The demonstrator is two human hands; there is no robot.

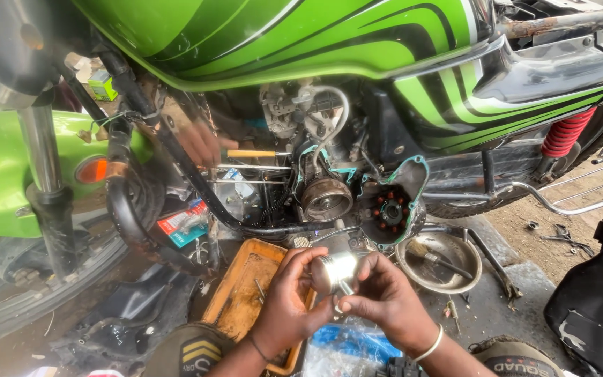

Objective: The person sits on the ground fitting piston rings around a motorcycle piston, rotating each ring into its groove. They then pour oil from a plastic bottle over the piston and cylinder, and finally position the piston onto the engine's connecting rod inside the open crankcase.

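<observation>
Dirty orange plastic tray (pixel 246 293) at lower middle holding small metal bits, round metal bowl (pixel 448 262) with a tool inside, left hand (pixel 289 301) and right hand (pixel 378 297) curled around shiny silver metal piston (pixel 334 271), low centre, under green motorbike (pixel 301 42)

Piston (pixel 334 271) between both hands, tray (pixel 242 293) left below, bowl (pixel 440 260) right, engine (pixel 326 199) behind

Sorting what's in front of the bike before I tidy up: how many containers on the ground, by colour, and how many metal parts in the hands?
Orange tray: 1
Round metal bowl: 1
Shiny metal piston, held by left hand and right hand: 1
Total: 3
</observation>
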